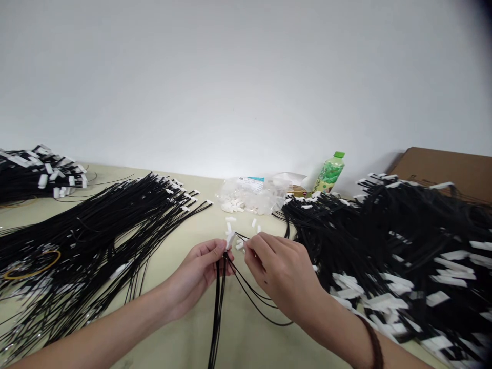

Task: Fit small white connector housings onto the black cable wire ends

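Note:
My left hand [198, 274] is closed round a small bunch of thin black cables [218, 312] that hang toward me, and pinches a small white connector [229, 239] at its top. My right hand [282, 271] is pinched on the end of one black wire [253, 297] right beside that connector. The two hands almost touch above the pale table [200, 225]. A few loose white connectors [253, 223] lie just beyond my fingers.
A large fan of black cables with white tags [96, 230] covers the left. A bigger heap [403, 256] fills the right. A clear bag of white connectors [253, 197], a green bottle [328, 173], a cardboard box [446, 166] and another cable bundle [34, 171] stand at the back.

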`<state>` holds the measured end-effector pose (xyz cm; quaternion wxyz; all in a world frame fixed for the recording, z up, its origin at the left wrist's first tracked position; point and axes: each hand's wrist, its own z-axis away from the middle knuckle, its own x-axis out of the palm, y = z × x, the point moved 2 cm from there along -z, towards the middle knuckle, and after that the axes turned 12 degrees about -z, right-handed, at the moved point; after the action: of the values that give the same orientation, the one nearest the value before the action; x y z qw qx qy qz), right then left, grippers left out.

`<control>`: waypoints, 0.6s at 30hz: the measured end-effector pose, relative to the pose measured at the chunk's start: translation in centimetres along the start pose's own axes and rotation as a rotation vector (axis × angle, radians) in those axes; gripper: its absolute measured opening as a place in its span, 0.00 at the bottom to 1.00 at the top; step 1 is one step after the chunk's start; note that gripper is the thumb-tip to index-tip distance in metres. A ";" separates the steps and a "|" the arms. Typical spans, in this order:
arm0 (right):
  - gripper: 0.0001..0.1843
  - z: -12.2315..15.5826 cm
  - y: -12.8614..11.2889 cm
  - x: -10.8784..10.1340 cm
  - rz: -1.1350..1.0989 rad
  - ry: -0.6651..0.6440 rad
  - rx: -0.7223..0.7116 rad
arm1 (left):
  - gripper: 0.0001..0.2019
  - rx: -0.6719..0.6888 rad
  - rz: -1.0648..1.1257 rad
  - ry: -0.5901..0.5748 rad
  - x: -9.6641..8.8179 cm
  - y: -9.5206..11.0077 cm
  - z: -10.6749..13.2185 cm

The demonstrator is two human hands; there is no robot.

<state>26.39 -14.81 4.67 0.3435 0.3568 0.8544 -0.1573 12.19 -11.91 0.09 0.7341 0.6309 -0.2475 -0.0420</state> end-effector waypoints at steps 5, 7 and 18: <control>0.10 -0.5 0.2 -1.2 -0.090 -0.064 0.088 | 0.08 0.009 -0.032 0.085 -0.1 0.2 0.0; 0.08 -0.5 0.3 -2.3 -0.219 -0.177 0.205 | 0.08 0.016 -0.020 0.164 -0.4 0.3 -0.1; 0.06 -0.1 -2.1 -5.7 -1.129 -0.747 0.639 | 0.08 0.096 0.031 0.334 -1.7 0.4 -0.8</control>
<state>27.77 -19.04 8.71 0.3574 -0.1308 0.6469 -0.6608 10.90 -10.48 -0.18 0.7344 0.6597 -0.1338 0.0866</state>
